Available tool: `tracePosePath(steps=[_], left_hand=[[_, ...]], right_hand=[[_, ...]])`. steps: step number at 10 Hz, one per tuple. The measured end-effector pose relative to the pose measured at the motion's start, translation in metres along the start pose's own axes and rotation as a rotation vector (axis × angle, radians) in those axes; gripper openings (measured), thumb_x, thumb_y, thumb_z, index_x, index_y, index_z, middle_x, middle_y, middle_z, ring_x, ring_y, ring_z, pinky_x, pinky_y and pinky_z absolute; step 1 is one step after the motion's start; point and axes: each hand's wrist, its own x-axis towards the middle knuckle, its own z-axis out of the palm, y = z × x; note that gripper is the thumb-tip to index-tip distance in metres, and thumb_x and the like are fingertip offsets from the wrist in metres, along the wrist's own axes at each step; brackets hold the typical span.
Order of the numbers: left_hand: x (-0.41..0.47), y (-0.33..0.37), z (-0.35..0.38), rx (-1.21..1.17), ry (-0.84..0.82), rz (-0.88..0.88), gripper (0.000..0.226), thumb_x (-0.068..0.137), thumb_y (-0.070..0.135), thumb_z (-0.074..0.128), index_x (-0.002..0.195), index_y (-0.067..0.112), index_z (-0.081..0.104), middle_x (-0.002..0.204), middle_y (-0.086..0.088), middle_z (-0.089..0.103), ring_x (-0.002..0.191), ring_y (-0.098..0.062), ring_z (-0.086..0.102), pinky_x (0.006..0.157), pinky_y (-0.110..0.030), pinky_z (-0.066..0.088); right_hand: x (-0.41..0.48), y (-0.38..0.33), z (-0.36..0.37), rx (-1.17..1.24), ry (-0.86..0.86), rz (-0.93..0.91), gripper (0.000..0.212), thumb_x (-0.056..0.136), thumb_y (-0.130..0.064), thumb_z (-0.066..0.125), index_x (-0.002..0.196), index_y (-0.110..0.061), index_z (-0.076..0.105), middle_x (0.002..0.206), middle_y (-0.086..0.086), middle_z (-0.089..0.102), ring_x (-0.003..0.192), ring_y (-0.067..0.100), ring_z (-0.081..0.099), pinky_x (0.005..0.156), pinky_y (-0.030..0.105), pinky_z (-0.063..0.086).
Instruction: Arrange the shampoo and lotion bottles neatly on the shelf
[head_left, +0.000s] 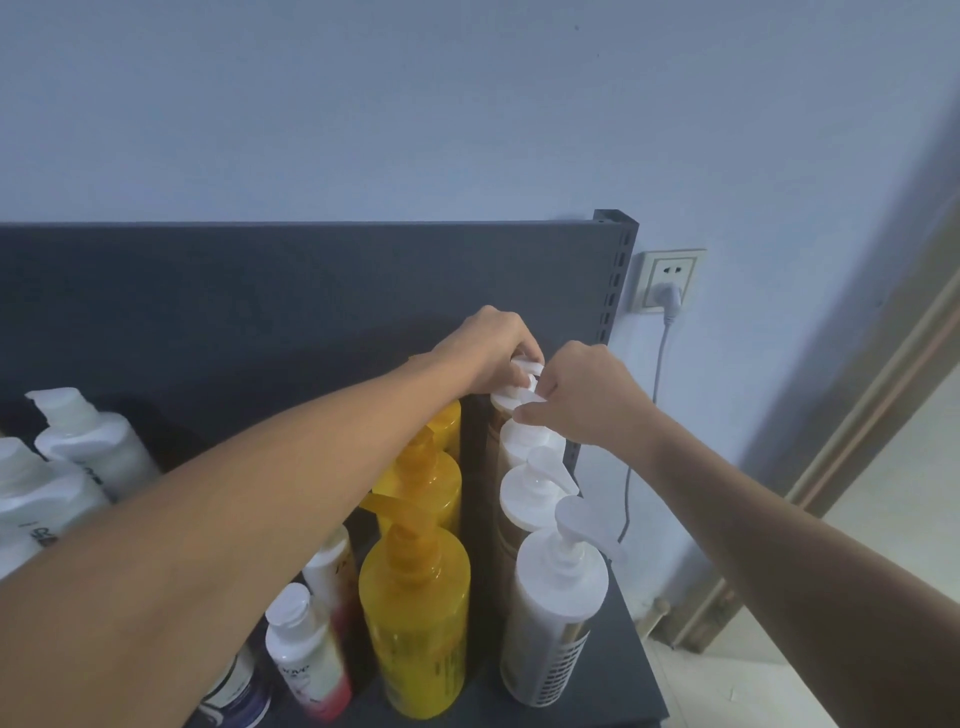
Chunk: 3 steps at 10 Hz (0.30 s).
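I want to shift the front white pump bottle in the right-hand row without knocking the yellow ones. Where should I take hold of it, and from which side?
Probably best to grip the front white pump bottle around its round body, just below the shoulder, coming from the front and right. The yellow bottle crowds its left side and another white bottle stands right behind. Its pump head juts right and gives a poor hold.

Upright pump bottles (553, 613) on shelf (631, 691)
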Motion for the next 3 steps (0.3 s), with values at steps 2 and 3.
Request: tracePosePath(steps=[2,3], left_hand=[[-0.0032,-0.0031,-0.0008,0.028,-0.017,0.019,0.009,0.088,0.025,0.077,0.095,0.031,0.078,0.096,0.002,0.067,0.080,-0.021,0.061,0.080,-0.042,0.060],[-0.0086,-0.0066,-0.0020,0.029,-0.021,0.022,0.009,0.092,0.017,0.070,0.095,0.024,0.075,0.098,-0.001,0.070,0.081,-0.020,0.062,0.079,-0.041,0.061]], right_hand=[[-0.0070,0.0011,-0.0027,-0.016,-0.005,-0.006,0.049,0.084,-0.059,0.066,0.088,-0.011,0.074,0.073,-0.001,0.064,0.068,0.017,0.062,0.068,0.035,0.059],[-0.0117,-0.0029,-0.0080,0.007,0.002,0.013,0.048,0.085,-0.057,0.062,0.076,-0.011,0.068,0.065,-0.001,0.058,0.062,0.019,0.060,0.059,0.032,0.052]])
